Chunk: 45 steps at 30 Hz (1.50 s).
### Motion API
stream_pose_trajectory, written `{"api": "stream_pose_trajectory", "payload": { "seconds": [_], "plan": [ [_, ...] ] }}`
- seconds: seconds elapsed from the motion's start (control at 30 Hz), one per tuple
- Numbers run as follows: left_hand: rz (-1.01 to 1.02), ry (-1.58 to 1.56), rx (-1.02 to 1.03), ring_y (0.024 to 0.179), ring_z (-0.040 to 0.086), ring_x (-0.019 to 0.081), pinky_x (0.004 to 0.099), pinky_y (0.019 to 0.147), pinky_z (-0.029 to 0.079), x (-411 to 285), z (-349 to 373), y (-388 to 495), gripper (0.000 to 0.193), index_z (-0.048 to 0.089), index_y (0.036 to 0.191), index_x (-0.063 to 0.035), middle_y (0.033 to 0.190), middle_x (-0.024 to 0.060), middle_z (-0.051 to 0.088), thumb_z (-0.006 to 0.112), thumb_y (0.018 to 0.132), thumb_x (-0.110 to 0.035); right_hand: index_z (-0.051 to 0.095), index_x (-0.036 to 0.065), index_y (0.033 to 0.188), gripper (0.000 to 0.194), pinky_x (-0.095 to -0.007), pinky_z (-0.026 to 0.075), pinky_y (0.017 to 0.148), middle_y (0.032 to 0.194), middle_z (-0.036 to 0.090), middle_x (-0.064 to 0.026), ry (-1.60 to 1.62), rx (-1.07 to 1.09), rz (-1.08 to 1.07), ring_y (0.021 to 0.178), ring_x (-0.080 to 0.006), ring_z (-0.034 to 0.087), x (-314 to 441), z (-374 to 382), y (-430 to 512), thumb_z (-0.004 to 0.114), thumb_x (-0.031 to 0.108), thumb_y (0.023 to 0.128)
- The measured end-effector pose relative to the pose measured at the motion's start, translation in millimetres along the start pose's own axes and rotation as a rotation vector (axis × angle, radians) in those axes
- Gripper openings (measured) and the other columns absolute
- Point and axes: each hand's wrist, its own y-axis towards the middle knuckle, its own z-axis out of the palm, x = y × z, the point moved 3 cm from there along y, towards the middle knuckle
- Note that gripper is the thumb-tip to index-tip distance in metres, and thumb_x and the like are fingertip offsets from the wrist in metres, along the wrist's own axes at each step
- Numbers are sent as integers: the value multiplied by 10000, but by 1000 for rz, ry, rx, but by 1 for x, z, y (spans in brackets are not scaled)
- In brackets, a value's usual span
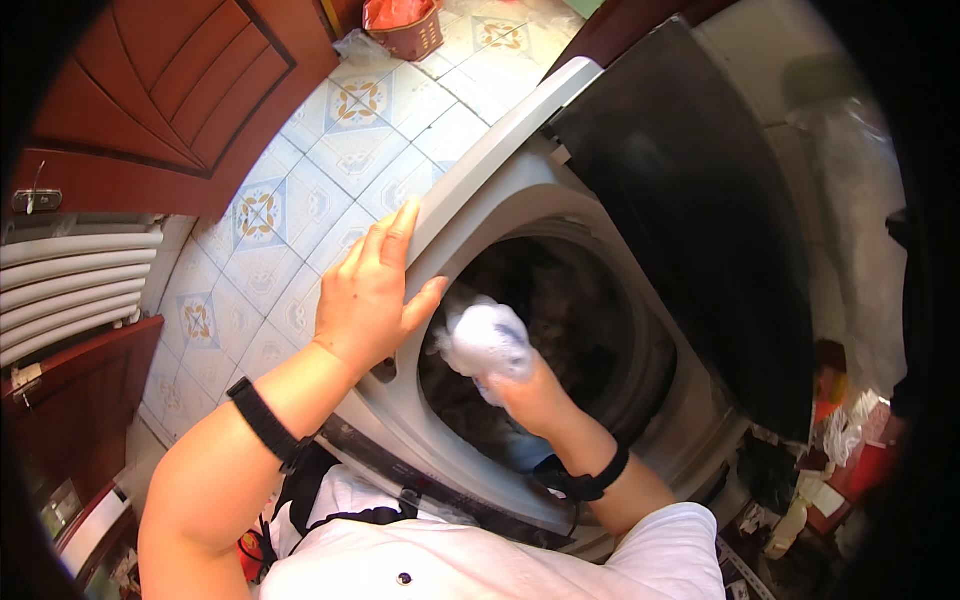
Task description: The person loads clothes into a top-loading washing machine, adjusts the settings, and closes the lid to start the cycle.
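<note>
My left hand (371,285) rests with its fingers apart on the left rim of a top-loading washing machine (495,157). Over the open drum (577,300), my right hand (517,386) is largely covered by a mound of white foam (487,337). Blue patches show in the foam; whether a cloth lies within it, and how the fingers are placed, cannot be told. Dark, blurred contents lie in the drum, with something light blue near its front edge. The machine's dark lid (675,225) stands raised on the right.
Patterned floor tiles (360,105) lie left of the machine. A reddish wooden door (180,82) and a white radiator (75,270) are at the left. A brown basket (412,34) with a red bag stands at the top. Plastic bags (844,435) and clutter are at the lower right.
</note>
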Motion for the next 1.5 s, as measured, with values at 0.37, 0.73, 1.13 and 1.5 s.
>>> {"api": "stream_pose_trajectory", "payload": {
  "seconds": [0.37, 0.73, 1.13, 1.5],
  "plan": [
    [-61, -30, 70, 1098, 565, 333, 427, 857, 500, 2, -2, -3, 755, 317, 1440, -87, 1214, 151, 540, 658, 833, -381, 466, -65, 1299, 426, -381, 419, 1006, 1263, 549, -159, -876, -354, -479, 1149, -252, 542, 120, -29, -164, 465, 193, 961],
    [-44, -49, 59, 1076, 569, 324, 425, 840, 506, 3, -1, -2, 749, 309, 1445, -81, 1203, 144, 533, 649, 846, -376, 509, -28, 1304, 516, -352, 456, 935, 1234, 592, -128, -476, -265, -88, 1117, -214, 569, 85, -36, -186, 617, 277, 902],
    [-28, -15, 63, 1128, 558, 297, 415, 850, 508, 1, -4, -2, 758, 321, 1438, -63, 1294, 119, 508, 662, 828, -355, 533, 15, 1298, 507, -341, 449, 937, 1152, 648, -152, -799, -44, 294, 1079, -235, 595, -117, -90, 14, 657, 261, 873],
    [5, -70, 34, 1066, 581, 381, 419, 831, 508, -1, -6, 1, 766, 321, 1433, -50, 1255, 190, 536, 701, 799, -251, 501, 9, 1340, 534, -393, 365, 1059, 1384, 501, -160, -487, -189, 291, 1241, -285, 495, -161, -184, 117, 565, 343, 928]
  ]
}}
